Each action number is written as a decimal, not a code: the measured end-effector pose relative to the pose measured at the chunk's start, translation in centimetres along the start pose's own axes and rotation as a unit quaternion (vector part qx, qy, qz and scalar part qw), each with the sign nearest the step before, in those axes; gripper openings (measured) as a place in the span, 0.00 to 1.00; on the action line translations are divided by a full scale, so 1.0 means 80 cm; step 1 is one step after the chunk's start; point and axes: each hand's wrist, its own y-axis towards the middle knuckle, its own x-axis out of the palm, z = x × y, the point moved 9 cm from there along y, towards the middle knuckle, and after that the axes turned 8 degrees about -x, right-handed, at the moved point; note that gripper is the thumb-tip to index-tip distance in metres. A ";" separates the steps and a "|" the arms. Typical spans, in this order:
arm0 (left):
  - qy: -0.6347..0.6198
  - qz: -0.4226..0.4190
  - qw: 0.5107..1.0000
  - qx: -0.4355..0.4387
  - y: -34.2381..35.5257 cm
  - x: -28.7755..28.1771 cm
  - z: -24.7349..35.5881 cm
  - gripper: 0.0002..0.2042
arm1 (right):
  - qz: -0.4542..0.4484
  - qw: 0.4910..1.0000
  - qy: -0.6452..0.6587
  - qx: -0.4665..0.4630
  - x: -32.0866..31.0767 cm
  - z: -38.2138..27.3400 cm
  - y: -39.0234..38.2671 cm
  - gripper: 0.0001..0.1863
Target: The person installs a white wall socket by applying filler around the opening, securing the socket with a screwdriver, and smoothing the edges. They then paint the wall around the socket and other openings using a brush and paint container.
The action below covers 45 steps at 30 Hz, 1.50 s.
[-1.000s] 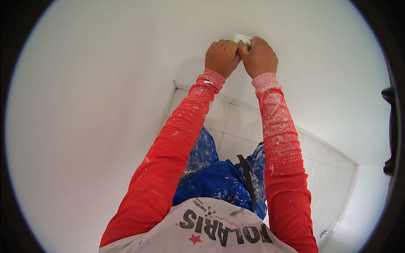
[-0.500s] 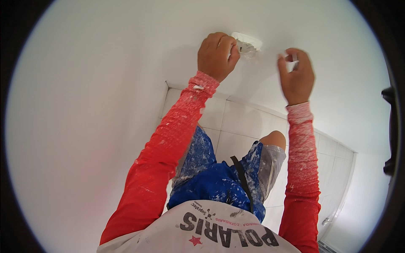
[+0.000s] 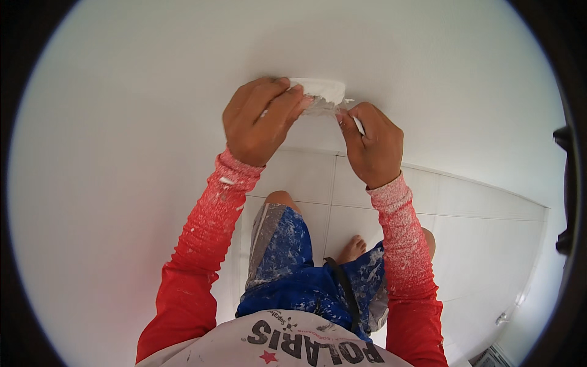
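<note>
On the white wall (image 3: 428, 73) is a white rounded patch (image 3: 324, 88) with a ragged lower edge and crumpled translucent material (image 3: 321, 107). My left hand (image 3: 260, 119) is closed at the patch's left end, fingertips against it; what lies inside the fingers is hidden. Just below the right end, my right hand (image 3: 370, 140) pinches a thin white piece (image 3: 359, 125), its fingertips touching the translucent material. Both red sleeves are dusted with white powder.
Below are pale square tiles (image 3: 299, 171), with my bare foot (image 3: 353, 249) and blue shorts (image 3: 306, 287) spattered white. A small metal fitting (image 3: 501, 319) is at the lower right, near a grey slatted object (image 3: 489, 358) at the frame's edge.
My hands parted, showing the patch, and my right hand has since returned to it from the right. The patch sits lower in the view, and my left hand is farther left and down.
</note>
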 end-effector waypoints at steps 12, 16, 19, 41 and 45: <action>0.027 -0.025 0.978 -0.203 0.050 -0.033 -0.030 0.10 | 0.109 0.988 0.099 -0.037 -0.016 -0.050 0.042 0.13; 0.020 -0.028 0.972 -0.234 0.054 -0.027 -0.066 0.10 | -0.021 0.998 0.023 -0.047 0.010 -0.042 0.075 0.14; 0.033 -0.011 0.974 -0.224 0.052 -0.027 -0.078 0.09 | -0.070 0.996 -0.026 -0.055 0.027 -0.040 0.090 0.16; -0.458 -0.117 0.635 -0.611 -0.097 0.180 -0.137 0.18 | -0.046 0.995 -0.085 0.018 0.081 0.071 0.098 0.22; -0.461 -0.116 0.640 -0.604 -0.109 0.196 -0.140 0.15 | -0.046 0.995 -0.075 0.042 0.081 0.082 0.102 0.23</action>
